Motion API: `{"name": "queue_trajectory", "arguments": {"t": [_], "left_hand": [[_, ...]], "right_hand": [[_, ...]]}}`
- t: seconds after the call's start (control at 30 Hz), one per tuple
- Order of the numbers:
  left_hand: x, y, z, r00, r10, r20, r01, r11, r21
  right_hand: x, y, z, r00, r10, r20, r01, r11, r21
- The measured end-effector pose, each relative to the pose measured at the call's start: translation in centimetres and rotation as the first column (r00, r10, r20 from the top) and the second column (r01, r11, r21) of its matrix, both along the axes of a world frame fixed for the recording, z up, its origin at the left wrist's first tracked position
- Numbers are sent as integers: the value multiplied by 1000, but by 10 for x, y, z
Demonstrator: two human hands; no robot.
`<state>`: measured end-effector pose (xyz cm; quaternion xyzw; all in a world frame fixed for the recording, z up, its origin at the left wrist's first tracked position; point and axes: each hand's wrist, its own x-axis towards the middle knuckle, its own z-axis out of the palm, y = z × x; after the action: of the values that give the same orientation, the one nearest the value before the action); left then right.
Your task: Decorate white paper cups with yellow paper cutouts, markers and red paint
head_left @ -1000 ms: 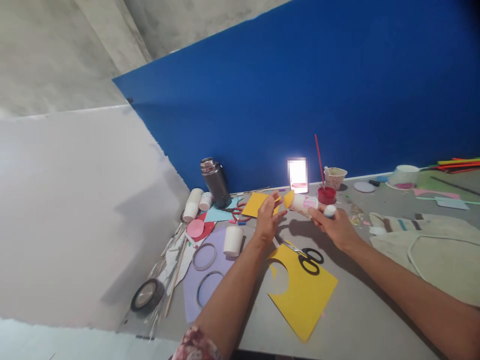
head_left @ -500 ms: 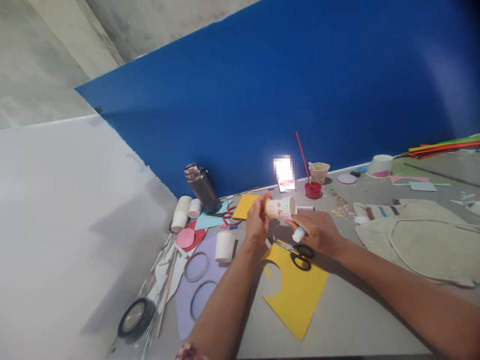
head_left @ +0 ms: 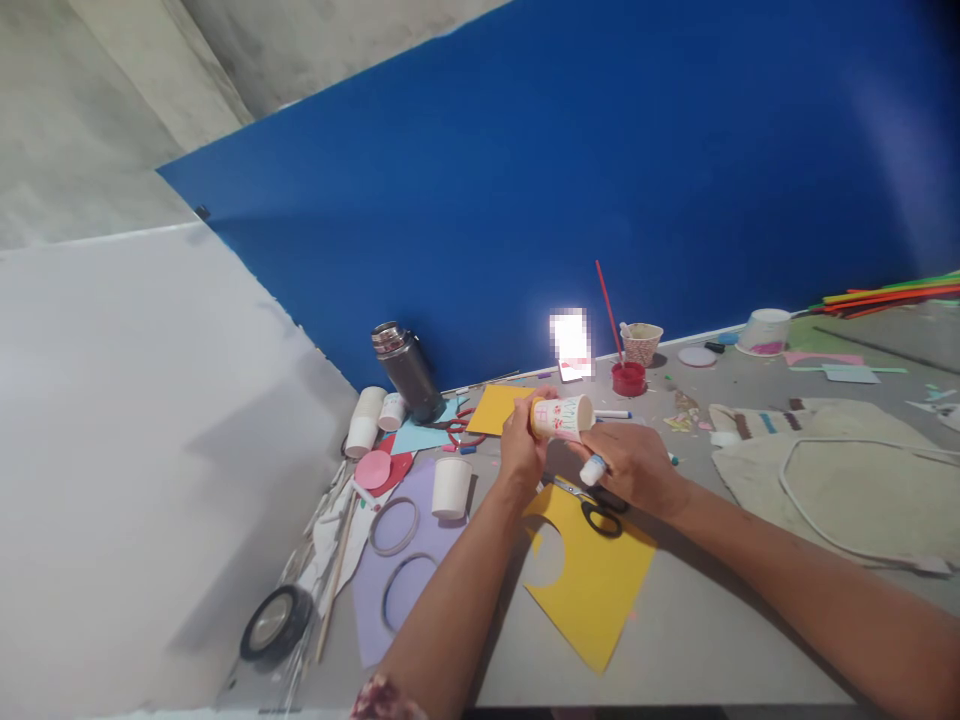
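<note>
A paper cup [head_left: 568, 418] with red and green drawings lies tilted on its side in the air, its open end to the right. Around its yellow base end, my left hand [head_left: 523, 448] is closed. My right hand [head_left: 637, 462] is closed on a white marker [head_left: 594, 470], whose blunt end points toward me; the other end is hidden by the fingers near the cup's rim. Below the hands, black-handled scissors [head_left: 600, 518] rest on a yellow paper sheet [head_left: 600, 600] with a round cut-out. Another marker [head_left: 616, 414] lies behind the cup.
A plain white cup [head_left: 451, 488] and tape rings [head_left: 394, 527] sit on purple paper at left. Behind them stands a dark flask [head_left: 409, 372]. A red pot [head_left: 628, 379] with a stick is at the back; a cloth bag [head_left: 840, 490] lies right.
My right hand and the marker have shifted slightly, and the hand covers more of the scissors' handle. The cup stays in my left hand. The whole view has moved a little.
</note>
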<state>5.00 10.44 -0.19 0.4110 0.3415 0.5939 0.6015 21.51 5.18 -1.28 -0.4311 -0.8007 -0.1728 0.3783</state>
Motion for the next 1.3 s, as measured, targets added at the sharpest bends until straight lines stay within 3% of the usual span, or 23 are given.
{"name": "queue_trajectory", "arguments": {"t": [0.3,0.6,0.73,0.8,0.87,0.93,1.03,1.13,1.3], "left_hand": [[-4,2,3,995,76,-69,-74,997,34],[-1,-2,5,990,105,-92,-107,994,-9],[-2,-1,4,985,110,-132,-116,992,-39],[-3,1,4,989,104,-102,-110,993,-54],[-5,2,5,993,100,-61,-103,994,-48],[-7,3,6,988,141,-59,-142,990,-4],[-8,-1,8,958,249,-141,-233,965,120],[-6,-8,10,903,322,-283,-252,933,259],[-2,-18,14,799,384,-462,-231,906,354]], "right_hand": [[-2,-1,-1,992,113,-53,-113,994,-5],[-4,-2,-5,986,134,-99,-139,989,-48],[-4,0,-4,962,164,-220,-196,972,-132],[-3,2,0,897,150,-416,-274,928,-255],[-1,5,5,756,57,-652,-401,827,-393],[1,8,10,621,-64,-781,-518,715,-470],[2,10,15,541,-136,-830,-614,611,-500],[0,9,17,482,-169,-860,-691,530,-492],[-2,6,20,415,-204,-887,-755,467,-460]]}}
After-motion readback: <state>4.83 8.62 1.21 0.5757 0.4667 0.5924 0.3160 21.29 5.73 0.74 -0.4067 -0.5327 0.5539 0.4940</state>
